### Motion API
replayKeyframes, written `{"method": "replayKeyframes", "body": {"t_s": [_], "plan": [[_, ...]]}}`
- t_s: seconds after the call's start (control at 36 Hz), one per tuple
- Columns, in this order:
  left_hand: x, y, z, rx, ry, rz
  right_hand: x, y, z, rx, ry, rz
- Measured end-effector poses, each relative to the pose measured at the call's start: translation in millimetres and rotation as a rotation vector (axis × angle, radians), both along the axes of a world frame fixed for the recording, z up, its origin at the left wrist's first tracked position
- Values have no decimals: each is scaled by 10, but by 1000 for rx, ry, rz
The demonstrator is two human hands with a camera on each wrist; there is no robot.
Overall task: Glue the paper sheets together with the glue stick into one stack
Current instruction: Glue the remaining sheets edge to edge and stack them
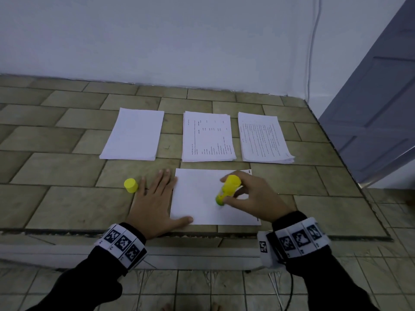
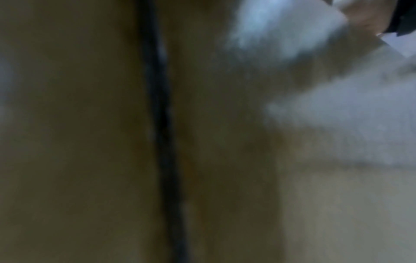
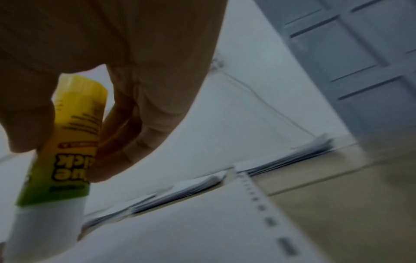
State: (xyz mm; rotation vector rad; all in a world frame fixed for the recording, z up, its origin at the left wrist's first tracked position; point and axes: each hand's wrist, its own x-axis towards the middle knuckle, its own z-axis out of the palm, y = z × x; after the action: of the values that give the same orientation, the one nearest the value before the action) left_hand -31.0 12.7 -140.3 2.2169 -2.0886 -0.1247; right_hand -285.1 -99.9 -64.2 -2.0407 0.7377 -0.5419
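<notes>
A blank white sheet (image 1: 202,198) lies on the tiled ledge in front of me. My right hand (image 1: 247,194) grips a yellow glue stick (image 1: 228,189), tip down on the sheet; in the right wrist view the glue stick (image 3: 67,151) shows its green band and white glue end against the sheet (image 3: 180,231). My left hand (image 1: 157,198) lies flat with straight fingers, its thumb pressing the sheet's near left corner. The yellow cap (image 1: 130,185) stands left of that hand. The left wrist view is a blur of tile and paper.
Three paper piles lie further back: a blank pile (image 1: 134,133) on the left, a printed pile (image 1: 207,136) in the middle, another printed pile (image 1: 265,138) on the right. The tiled ledge (image 1: 67,135) ends at a white wall; a grey door (image 1: 377,108) stands at right.
</notes>
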Motion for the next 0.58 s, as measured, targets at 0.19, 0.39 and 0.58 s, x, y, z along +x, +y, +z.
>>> {"method": "replayKeyframes", "body": {"t_s": [0.19,0.39,0.58], "plan": [[9,-7,-30,-17,6,-5,638,205,35,-25,64,180],[23,-29,-55,22,-37,-6,894,239,-4,-139,178,297],[5,-16,-25,-18,-17,-28,1049,0,66,-184,248,276]]}}
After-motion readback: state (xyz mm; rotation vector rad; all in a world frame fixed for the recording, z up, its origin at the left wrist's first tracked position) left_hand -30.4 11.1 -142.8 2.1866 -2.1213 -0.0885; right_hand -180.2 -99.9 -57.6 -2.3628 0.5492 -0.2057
